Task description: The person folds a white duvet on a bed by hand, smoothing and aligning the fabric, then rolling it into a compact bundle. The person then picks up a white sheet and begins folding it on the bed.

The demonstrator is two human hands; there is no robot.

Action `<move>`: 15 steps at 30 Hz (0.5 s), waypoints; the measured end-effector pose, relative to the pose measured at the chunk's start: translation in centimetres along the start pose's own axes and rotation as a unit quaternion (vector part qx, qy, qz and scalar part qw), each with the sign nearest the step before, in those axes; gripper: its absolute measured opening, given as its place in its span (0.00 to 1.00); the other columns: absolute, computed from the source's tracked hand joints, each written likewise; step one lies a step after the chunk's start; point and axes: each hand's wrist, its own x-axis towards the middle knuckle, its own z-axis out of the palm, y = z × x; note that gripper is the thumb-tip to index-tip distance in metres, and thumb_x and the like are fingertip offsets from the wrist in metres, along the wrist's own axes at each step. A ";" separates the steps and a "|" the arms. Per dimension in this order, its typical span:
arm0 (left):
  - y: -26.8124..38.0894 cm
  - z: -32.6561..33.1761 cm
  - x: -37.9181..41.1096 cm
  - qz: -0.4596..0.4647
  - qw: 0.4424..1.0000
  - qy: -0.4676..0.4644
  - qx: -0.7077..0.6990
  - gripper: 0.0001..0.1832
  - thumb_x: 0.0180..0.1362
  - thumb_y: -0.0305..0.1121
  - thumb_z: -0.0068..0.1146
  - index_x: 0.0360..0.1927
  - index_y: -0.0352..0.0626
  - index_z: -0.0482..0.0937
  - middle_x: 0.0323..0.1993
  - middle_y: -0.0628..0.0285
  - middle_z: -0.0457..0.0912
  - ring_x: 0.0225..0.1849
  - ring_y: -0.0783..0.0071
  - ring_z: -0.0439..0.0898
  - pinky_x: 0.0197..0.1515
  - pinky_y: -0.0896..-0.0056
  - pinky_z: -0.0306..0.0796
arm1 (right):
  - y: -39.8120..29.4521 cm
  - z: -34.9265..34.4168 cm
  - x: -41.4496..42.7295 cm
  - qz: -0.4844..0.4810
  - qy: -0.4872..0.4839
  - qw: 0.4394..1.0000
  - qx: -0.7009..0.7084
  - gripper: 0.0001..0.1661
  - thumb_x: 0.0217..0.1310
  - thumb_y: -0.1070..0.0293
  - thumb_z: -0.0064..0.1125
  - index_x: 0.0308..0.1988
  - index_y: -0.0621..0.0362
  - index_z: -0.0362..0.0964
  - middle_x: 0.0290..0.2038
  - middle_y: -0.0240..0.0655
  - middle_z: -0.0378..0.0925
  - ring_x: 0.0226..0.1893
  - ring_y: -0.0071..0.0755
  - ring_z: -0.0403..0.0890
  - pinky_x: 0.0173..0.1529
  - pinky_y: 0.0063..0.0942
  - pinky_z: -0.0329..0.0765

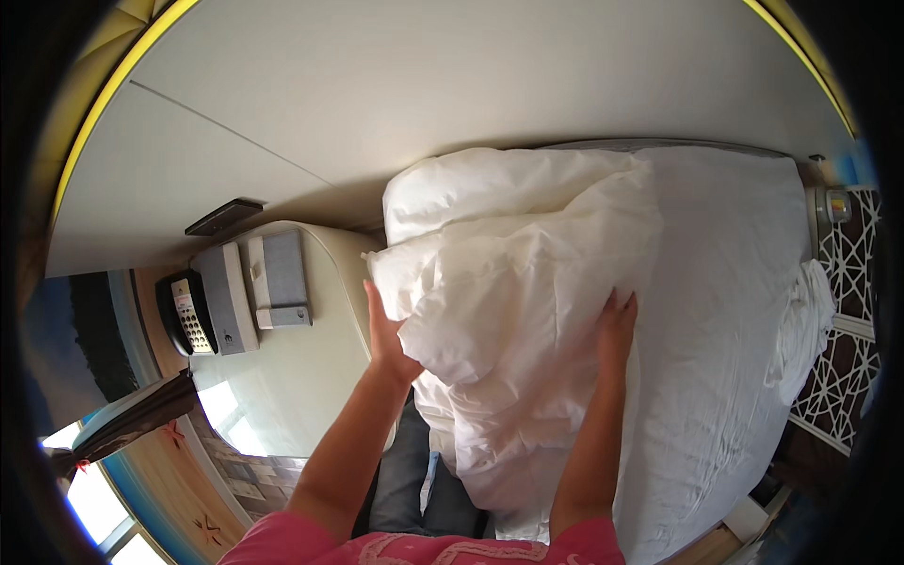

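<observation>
A bulky white duvet lies bunched and partly folded at the near-left side of the bed, its lower part hanging towards my legs. My left hand presses against its left edge, thumb and fingers spread apart. On its right part rests my right hand, fingertips against the cloth; whether the fingers pinch the fabric cannot be told. Beneath and to the right spreads a white bed sheet, creased along its near right part. A pale tag dangles from the duvet's lower left.
Left of the bed stands a glossy bedside table bearing a telephone and grey-and-white boxes. A pale headboard panel rises behind. Crumpled white cloth lies at the bed's right edge, by a patterned lattice panel.
</observation>
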 end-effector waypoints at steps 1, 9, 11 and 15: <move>0.8 0.5 0.7 -0.032 0.999 -0.025 -0.006 0.44 0.54 0.68 0.36 0.63 0.43 0.59 0.57 0.55 0.69 0.56 0.57 0.69 0.57 0.52 0.62 | -0.2 0.9 0.3 0.018 -0.008 0.999 -0.051 0.39 0.56 0.46 0.53 0.58 0.63 0.57 0.57 0.50 0.62 0.60 0.50 0.60 0.62 0.39 0.58; 0.7 -0.9 3.3 0.195 0.863 0.232 0.405 0.16 0.46 0.32 0.67 0.38 0.35 0.78 0.32 0.62 0.81 0.33 0.76 0.78 0.38 0.75 0.71 | -0.8 1.7 0.9 0.085 -0.016 0.986 -0.143 0.38 0.48 0.52 0.62 0.55 0.63 0.62 0.53 0.46 0.67 0.54 0.47 0.67 0.57 0.40 0.63; 2.5 -4.5 3.0 0.347 0.751 0.266 0.495 0.18 0.47 0.33 0.66 0.39 0.35 0.77 0.33 0.58 0.81 0.35 0.74 0.79 0.38 0.73 0.72 | -1.5 1.7 0.0 0.049 -0.020 0.983 -0.175 0.37 0.49 0.54 0.61 0.54 0.64 0.62 0.52 0.47 0.66 0.54 0.48 0.66 0.56 0.39 0.64; 6.5 -9.1 3.3 0.122 0.888 0.265 0.354 0.21 0.49 0.33 0.63 0.46 0.34 0.74 0.38 0.54 0.80 0.37 0.71 0.80 0.40 0.71 0.73 | -0.2 3.3 -1.2 -0.071 0.003 0.964 -0.256 0.37 0.46 0.57 0.63 0.53 0.64 0.61 0.51 0.47 0.66 0.54 0.51 0.65 0.55 0.42 0.64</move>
